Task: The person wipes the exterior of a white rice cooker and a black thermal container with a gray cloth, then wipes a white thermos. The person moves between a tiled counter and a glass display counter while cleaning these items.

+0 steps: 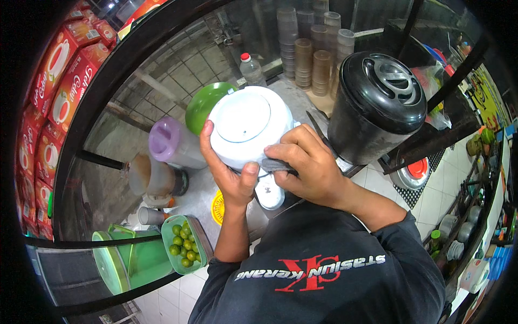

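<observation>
A rounded white container [247,125] is tilted in front of me, its flat circular face with a small dot turned up towards the camera. My left hand [230,174] grips its left and lower side, fingers up along the edge and thumb in front. With my right hand [307,162] I pinch a dark grey cloth [277,165] against the container's lower right side. A white rounded part [270,193] hangs just below the cloth; whether it belongs to the container, I cannot tell. Behind the container lies a green plastic plate [208,103].
A black lidded bucket [364,117] stands right, beside a dark blade [317,127]. Stacked plastic cups [321,73] and a red-capped bottle [251,69] are behind. Left are a purple-lidded pitcher [178,141], a green basket of limes [206,243], a green bucket [149,251] and a yellow strainer-like item [217,207].
</observation>
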Available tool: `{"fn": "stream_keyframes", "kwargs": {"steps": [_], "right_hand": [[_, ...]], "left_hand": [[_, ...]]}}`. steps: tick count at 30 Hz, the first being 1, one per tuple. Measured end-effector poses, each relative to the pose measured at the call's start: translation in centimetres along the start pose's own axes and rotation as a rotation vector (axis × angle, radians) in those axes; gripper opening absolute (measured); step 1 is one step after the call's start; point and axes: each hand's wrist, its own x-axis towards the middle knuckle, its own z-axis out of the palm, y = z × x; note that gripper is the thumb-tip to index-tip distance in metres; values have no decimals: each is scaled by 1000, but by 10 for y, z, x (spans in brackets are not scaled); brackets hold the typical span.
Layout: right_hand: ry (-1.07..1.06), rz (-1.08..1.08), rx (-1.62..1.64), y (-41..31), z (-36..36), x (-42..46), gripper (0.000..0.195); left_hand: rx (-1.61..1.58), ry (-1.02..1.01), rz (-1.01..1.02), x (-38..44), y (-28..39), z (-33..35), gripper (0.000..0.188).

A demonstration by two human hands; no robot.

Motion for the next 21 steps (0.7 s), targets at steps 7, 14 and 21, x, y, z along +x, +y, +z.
{"fn": "stream_keyframes", "kwargs": {"steps": [7,14,21], "right_hand": [[52,95,8,-5,7,-3,44],[96,156,-10,-5,10,-9,39],[-20,110,63,-4,-2,-8,39]], "left_hand": [[67,12,3,0,4,1,102],[136,5,29,0,0,-4,101],[38,8,9,-2,-2,-2,102]]}}
